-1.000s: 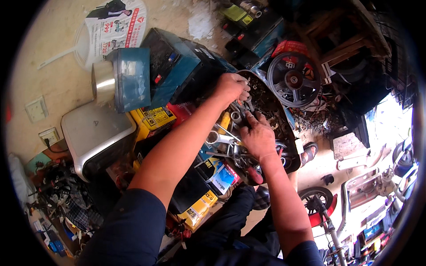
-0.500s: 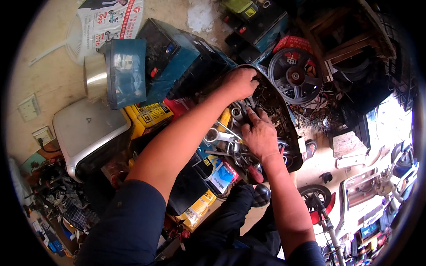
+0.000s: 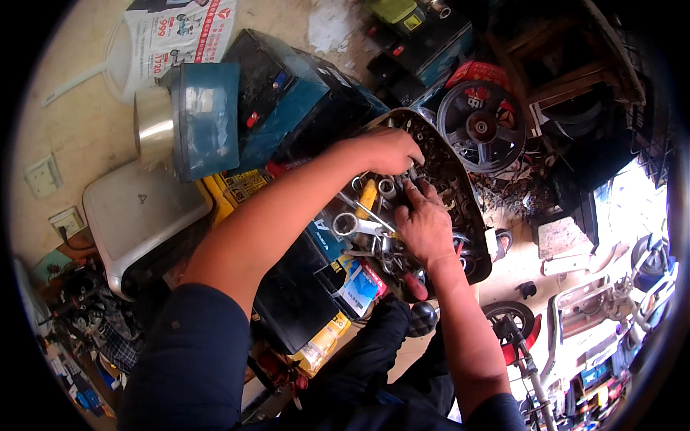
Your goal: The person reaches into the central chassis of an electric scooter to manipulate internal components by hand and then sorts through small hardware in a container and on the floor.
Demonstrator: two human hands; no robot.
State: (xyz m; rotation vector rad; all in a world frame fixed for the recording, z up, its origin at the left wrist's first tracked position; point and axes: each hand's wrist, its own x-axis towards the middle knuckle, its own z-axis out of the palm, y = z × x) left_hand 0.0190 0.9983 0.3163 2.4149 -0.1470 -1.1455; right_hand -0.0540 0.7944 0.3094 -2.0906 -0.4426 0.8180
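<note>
Both hands are inside a dark, rounded metal tray (image 3: 480, 241) heaped with tools and small parts. My left hand (image 3: 390, 151) reaches over its far part, fingers curled and pinched downward; whatever they grip is hidden. Close by, my right hand (image 3: 425, 224) lies over the metal pieces, its index and middle fingers stretched forward and thumb apart. Left of that hand are a large ring spanner (image 3: 346, 224), a yellow handle (image 3: 367, 198) and a round socket (image 3: 387, 188). A red handle (image 3: 415, 287) sticks out at the tray's near edge. Small dark hardware (image 3: 449, 190) fills the right side.
Teal-and-black batteries (image 3: 277, 93) stand beyond my left arm. A black spoked wheel (image 3: 481, 128) leans right of the tray. Left are a silver-topped case (image 3: 147, 205) and a fan with a printed sheet (image 3: 172, 39). A small tyre (image 3: 510, 316) stands near my right forearm.
My left hand has come nearer to me, closer to the right hand's fingertips, uncovering more of the tray's far end. My right hand stays in nearly the same place.
</note>
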